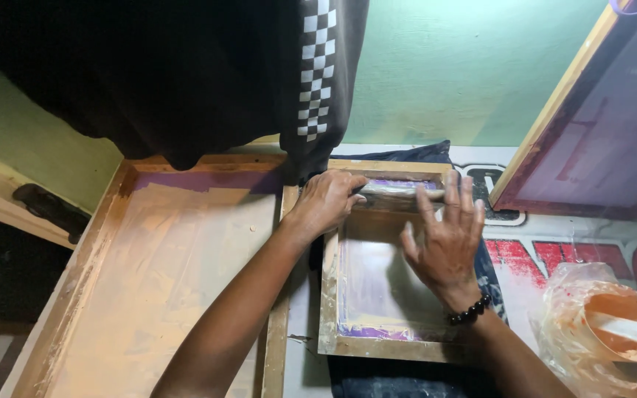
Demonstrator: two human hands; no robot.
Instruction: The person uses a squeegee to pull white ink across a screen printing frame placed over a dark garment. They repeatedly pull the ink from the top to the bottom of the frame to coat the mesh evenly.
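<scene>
Wooden small frame (331, 295)—both the left hand (326, 200) and right hand (444, 239) clasp the squeegee (396, 193) at its far edge.

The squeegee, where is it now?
In the head view, the squeegee lies at the small wooden screen frame's far end, under both hands.
</scene>
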